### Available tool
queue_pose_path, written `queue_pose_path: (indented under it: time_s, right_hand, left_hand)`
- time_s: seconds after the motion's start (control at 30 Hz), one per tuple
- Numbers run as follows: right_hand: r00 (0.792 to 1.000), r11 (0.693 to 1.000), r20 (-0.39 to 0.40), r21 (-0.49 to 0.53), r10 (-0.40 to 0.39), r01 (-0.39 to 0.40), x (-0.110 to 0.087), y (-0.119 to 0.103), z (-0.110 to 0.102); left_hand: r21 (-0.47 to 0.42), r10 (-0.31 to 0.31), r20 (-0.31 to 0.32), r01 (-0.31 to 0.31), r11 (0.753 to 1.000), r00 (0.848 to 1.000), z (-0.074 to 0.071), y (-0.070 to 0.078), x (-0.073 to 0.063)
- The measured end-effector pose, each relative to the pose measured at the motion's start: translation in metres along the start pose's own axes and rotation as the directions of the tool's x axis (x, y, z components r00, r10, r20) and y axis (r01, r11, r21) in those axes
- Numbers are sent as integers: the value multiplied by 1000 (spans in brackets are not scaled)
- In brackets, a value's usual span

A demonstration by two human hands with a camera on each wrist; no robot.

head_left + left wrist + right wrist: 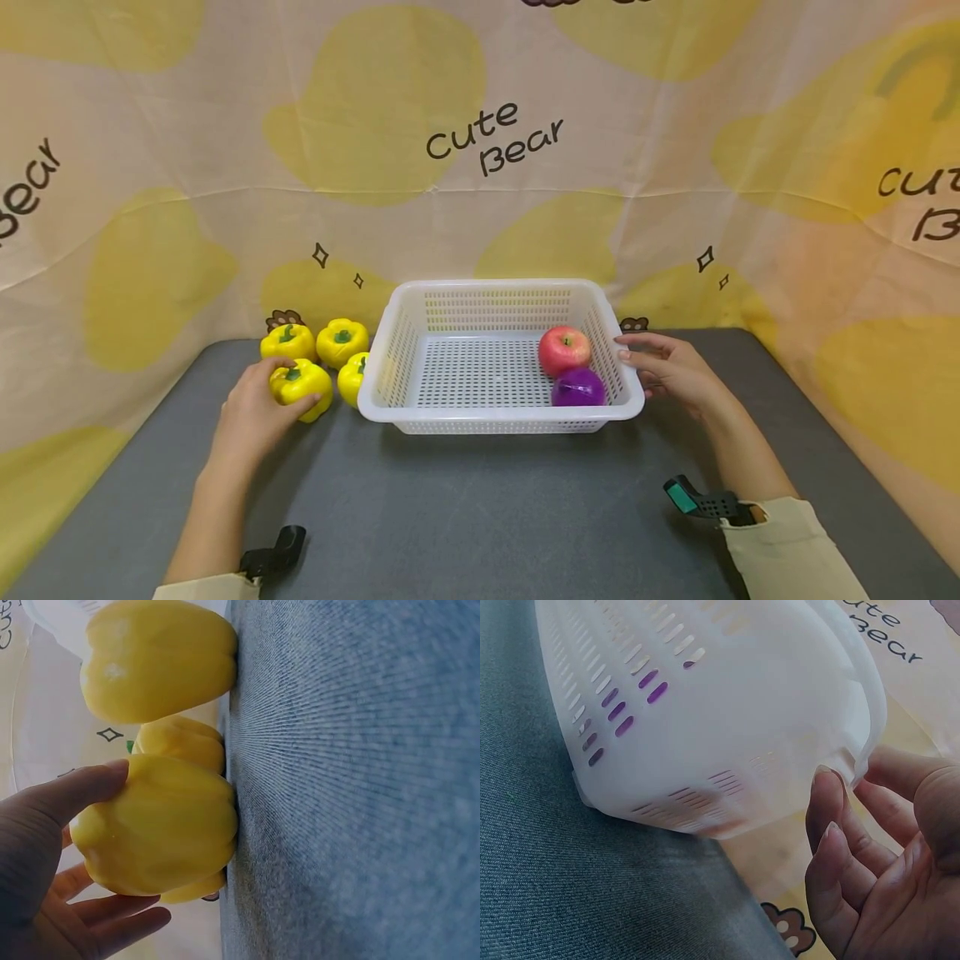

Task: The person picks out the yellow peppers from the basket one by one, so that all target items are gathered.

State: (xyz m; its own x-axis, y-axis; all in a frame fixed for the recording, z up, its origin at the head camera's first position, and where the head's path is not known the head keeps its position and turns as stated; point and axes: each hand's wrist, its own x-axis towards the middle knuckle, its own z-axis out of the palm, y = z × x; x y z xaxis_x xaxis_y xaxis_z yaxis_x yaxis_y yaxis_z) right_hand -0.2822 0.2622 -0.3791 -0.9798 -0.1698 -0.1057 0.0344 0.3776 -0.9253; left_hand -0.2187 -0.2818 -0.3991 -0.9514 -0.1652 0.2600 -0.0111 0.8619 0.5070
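Observation:
My left hand (251, 410) holds a yellow bell pepper (306, 385) between thumb and fingers. The pepper sits upright on the table, its green stem on top. Behind it and to its right are more yellow bell peppers (342, 342), one close against the basket's left side. At the right end of a white plastic basket (487, 414), my right hand (678, 373) grips the rim, its fingers curled at the edge in the right wrist view. A red apple (564, 352) lies inside the basket's right end, with a shiny round purple thing (577, 388) in front of it.
The dark grey table (480, 508) stretches in front of the basket. Behind it hangs a pale cloth (420, 233) with yellow patches and lettering. Black bands with small devices (276, 554) are on both wrists.

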Motion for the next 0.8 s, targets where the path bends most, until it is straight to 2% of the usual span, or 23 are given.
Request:
queue_pose_path:
  time_s: [0.47,0.8]
  right_hand:
    - [999,999,-19,19,29,-29,1,-1,2]
    - [999,999,-10,5,42,-42,-1,-2,3]
  left_hand:
    - [-15,-38,31,39,999,999,4,-3,4]
    - [-11,-36,29,36,999,999,2,-4,2]
